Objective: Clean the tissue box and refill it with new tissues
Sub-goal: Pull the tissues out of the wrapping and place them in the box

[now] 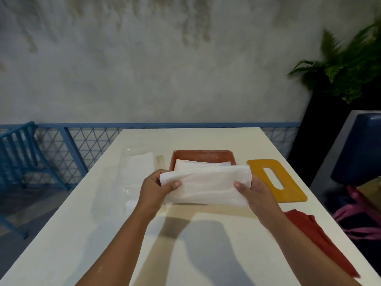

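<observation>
Presently the refill step is in hand: the left hand (pixel 156 188) and right hand (pixel 255 193) each grasp one end of a folded stack of white tissues (pixel 206 186), thumbs on top and fingers curled beneath. They hold it over the near edge of the open red-brown tissue box (pixel 203 154), which already contains tissues. In my judgement, the next move calls for lowering the stack flat inside, then fitting the yellow slotted lid (pixel 288 195) lying beside the box.

Bare forearms (pixel 126 244), left hand (pixel 156 189), right hand (pixel 258 193).
</observation>
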`<state>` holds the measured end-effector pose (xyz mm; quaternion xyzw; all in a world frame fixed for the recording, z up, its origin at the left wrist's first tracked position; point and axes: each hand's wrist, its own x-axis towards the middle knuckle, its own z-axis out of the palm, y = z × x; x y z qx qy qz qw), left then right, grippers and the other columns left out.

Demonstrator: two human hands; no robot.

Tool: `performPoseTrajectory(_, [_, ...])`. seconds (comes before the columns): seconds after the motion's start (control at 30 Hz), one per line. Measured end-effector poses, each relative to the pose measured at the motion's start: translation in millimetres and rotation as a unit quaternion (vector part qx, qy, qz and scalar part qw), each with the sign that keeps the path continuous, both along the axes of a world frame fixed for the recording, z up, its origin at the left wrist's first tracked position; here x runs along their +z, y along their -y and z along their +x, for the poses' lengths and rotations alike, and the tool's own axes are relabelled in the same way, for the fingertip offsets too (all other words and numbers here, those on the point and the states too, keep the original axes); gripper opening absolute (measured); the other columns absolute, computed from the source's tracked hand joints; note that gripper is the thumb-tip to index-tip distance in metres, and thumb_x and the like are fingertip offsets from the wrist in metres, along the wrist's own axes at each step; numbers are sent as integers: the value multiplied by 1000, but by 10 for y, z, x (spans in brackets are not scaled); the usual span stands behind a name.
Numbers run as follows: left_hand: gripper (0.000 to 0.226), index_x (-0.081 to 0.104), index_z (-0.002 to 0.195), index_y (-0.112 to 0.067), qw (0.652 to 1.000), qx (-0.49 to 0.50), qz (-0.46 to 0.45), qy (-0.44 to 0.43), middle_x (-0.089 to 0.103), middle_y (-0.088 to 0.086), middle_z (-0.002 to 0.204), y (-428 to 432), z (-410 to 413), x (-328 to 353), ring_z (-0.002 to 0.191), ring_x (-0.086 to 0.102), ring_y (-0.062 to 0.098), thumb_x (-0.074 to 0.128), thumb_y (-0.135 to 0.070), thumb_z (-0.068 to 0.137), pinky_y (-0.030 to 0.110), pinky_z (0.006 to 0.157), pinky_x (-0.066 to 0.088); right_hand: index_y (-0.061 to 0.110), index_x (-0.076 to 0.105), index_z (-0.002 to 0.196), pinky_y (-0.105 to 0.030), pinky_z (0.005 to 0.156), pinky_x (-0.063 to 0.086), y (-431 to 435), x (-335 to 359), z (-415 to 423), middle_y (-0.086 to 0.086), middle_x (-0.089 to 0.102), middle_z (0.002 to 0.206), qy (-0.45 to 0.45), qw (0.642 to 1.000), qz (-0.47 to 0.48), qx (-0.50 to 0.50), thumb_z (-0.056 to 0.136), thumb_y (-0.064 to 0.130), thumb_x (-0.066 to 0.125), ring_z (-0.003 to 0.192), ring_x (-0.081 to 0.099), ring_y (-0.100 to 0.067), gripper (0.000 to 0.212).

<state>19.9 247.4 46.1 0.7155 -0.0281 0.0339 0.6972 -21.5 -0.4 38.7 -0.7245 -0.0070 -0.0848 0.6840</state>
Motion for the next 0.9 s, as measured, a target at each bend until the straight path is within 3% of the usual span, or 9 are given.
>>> performPoseTrajectory(0.07, [24,61,90,-16,1000,-11,-6,-14,66,3,88,138,-33,-133,81,62,22,74,-3,74,29,67,52,16,62,111,-40,83,56,111,-80,-25,-6,71,102,-29,1000,3,4,88,2,60,97,67,-24,27])
performPoseTrajectory(0.13, [27,61,100,-22,1000,-17,2,-24,67,4,100,270,-75,-258,93,62,23,68,-5,80,32,78,52,17,61,104,-31,75,58,176,-154,-57,-4,71,97,-52,999,4,-6,82,-6,64,93,68,-21,32])
performPoseTrajectory(0.23, [28,56,97,-30,998,-18,23,-48,65,-2,102,403,-144,-375,96,60,17,67,-9,82,24,74,49,18,57,96,-36,77,56,260,-293,-63,-7,68,96,-72,997,-13,-27,75,-11,68,93,66,-25,37])
performPoseTrajectory(0.3, [33,56,97,-27,997,-22,30,-65,63,-1,103,460,-174,-447,96,59,18,76,-14,74,22,70,48,16,54,95,-42,76,56,323,-383,-65,-12,65,96,-90,995,-20,-30,72,-12,69,93,64,-31,39])
performPoseTrajectory(0.43, [73,58,105,-21,997,-17,13,-77,66,4,107,501,-207,-554,101,61,23,84,-39,39,33,80,52,19,52,91,-27,60,52,344,-441,-74,-6,61,90,-104,994,-19,-23,72,-12,69,84,60,-22,40])
performPoseTrajectory(0.57, [70,60,102,-19,997,19,8,-68,68,6,102,579,-196,-555,97,63,26,82,-41,39,33,77,52,19,52,83,-34,67,48,372,-345,-56,-2,57,80,-57,998,-15,-29,74,-12,65,76,55,-18,34])
performPoseTrajectory(0.7, [86,57,111,-18,997,-7,-1,-83,67,8,110,586,-203,-617,103,62,28,91,-37,35,47,88,52,17,52,83,-35,67,48,413,-362,-62,-5,58,81,-50,999,9,-13,76,-11,64,76,56,-20,31])
performPoseTrajectory(0.8, [64,57,114,-13,994,-17,-5,-108,67,9,109,631,-252,-672,105,61,31,87,-9,57,49,88,52,19,55,86,-32,65,51,478,-463,-89,-5,62,85,-75,997,-17,-8,77,-6,67,81,60,-22,29])
performPoseTrajectory(0.9, [42,60,110,-14,997,18,33,-73,68,4,103,646,-251,-621,101,63,27,75,-4,72,41,89,52,14,57,88,-31,60,51,572,-417,-79,-7,62,85,-69,997,12,8,74,-8,70,78,60,-19,29])
